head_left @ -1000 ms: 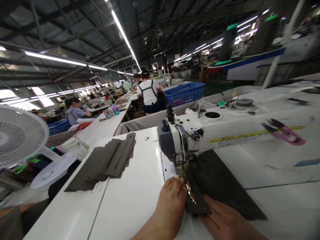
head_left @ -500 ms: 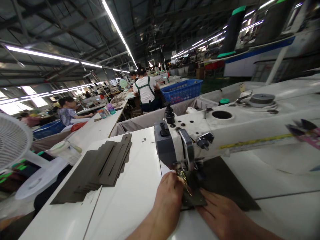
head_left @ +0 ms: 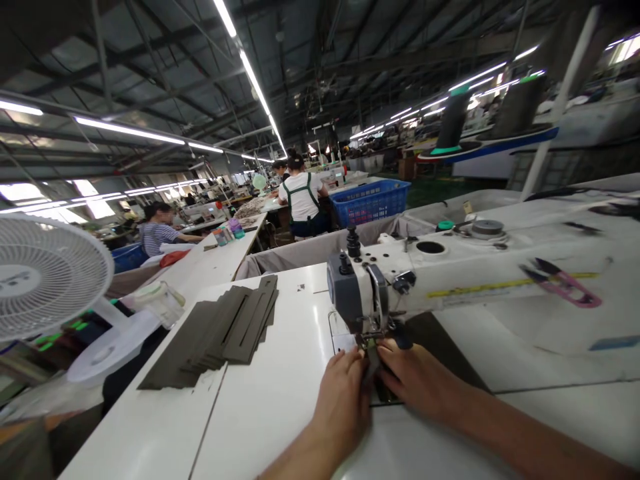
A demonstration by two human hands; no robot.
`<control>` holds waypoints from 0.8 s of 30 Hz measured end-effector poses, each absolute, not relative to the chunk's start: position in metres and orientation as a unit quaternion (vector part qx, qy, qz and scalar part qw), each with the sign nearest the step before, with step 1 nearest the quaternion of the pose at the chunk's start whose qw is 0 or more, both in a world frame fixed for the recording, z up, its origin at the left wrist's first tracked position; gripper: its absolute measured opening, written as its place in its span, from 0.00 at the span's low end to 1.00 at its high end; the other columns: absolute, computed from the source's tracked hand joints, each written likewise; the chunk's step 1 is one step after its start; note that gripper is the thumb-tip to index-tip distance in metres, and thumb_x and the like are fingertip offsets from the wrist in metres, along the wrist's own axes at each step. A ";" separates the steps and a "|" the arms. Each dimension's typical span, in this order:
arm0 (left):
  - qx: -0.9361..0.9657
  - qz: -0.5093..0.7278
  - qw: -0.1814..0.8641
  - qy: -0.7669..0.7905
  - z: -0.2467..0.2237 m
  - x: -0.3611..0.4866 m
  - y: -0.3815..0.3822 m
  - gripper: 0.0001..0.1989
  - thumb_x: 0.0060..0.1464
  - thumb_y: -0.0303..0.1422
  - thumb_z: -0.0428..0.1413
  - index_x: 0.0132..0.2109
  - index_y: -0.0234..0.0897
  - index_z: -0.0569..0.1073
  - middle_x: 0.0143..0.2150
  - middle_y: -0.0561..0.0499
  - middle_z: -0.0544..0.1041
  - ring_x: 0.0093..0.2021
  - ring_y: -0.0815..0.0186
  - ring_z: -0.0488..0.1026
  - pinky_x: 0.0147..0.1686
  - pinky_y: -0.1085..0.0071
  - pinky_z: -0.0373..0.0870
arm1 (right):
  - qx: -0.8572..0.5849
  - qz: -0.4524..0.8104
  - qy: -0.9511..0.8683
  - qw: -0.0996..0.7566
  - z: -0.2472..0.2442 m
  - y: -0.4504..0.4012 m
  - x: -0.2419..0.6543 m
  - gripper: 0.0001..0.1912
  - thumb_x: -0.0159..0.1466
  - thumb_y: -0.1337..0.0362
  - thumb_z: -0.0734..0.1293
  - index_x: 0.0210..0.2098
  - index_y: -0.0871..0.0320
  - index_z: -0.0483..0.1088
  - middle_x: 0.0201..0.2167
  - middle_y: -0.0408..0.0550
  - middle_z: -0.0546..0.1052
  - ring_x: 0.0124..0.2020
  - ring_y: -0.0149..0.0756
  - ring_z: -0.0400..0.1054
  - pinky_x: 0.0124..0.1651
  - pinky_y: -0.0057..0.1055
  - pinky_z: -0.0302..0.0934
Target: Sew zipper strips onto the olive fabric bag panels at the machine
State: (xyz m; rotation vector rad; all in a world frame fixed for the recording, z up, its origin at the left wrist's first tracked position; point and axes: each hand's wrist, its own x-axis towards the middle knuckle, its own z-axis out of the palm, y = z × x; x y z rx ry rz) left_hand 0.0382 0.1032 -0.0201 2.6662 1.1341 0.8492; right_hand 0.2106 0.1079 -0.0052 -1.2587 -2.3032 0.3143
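Note:
The sewing machine (head_left: pixel 355 293) has its presser foot and needle area just beyond my fingertips. My left hand (head_left: pixel 343 387) is closed at the left edge of a small dark fabric piece (head_left: pixel 374 363), fingertips close to the foot. From the right, my right hand (head_left: pixel 413 373) grips the same piece, its fingers curled and thumb underneath near the foot. Most of the piece is hidden by the hands. A larger dark olive panel (head_left: pixel 445 343) lies flat under the machine arm, behind my right hand.
A fanned stack of dark olive panels (head_left: pixel 210 333) lies on the white table (head_left: pixel 280 400) to the left. A white fan (head_left: pixel 50 280) stands at far left. Pink-handled snips (head_left: pixel 565 283) rest against the machine arm. Beyond are a blue crate (head_left: pixel 373 200) and co-workers.
My right hand has moved forward and left, up to the presser foot. A gold metallic strip visible between the hands before is now mostly covered. The view has shifted slightly.

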 end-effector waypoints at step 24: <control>0.926 0.203 0.051 0.314 -0.010 0.048 0.105 0.07 0.54 0.23 0.51 0.38 0.32 0.72 0.41 0.47 0.76 0.42 0.62 0.70 0.45 0.64 0.63 | -0.607 -0.029 -0.777 0.167 -0.040 0.144 0.228 0.11 0.60 0.70 0.58 0.28 0.63 0.72 0.26 0.56 0.75 0.29 0.41 0.71 0.32 0.31 0.59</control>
